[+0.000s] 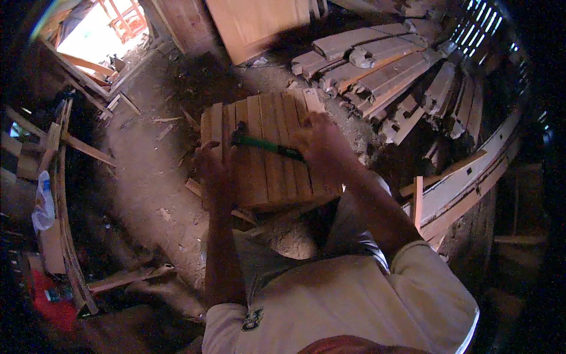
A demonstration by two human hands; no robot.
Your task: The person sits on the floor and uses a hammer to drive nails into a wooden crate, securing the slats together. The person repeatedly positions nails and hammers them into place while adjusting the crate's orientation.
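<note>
"Timber, in long boards, forms the largest feature: one heap of boards [386, 76], upper right. What is next in size?"

"One pale wooden panel [259, 29] at the top, then one slatted wooden platform [253, 183] in front of the person, its slats running away from the body. At least seven slats can be counted."

"And the hands?"

"Two. The left hand [213, 160] is at the platform's left edge, fingers partly curled; the right hand [317, 141] is over its right part, fingers bent downward. Whether either grips anything cannot be told."

"Where does the smallest labelled item lie?"

"One hammer [259, 143], green-handled, lies on the slats between the hands: rightward of the left, leftward of the right. Its long axis crosses the slats, sloping slightly toward the person at the right."

"Which hand is nearer?"

"The right to the dark grip end, contact being unclear; the left to the hammer's head."
</note>
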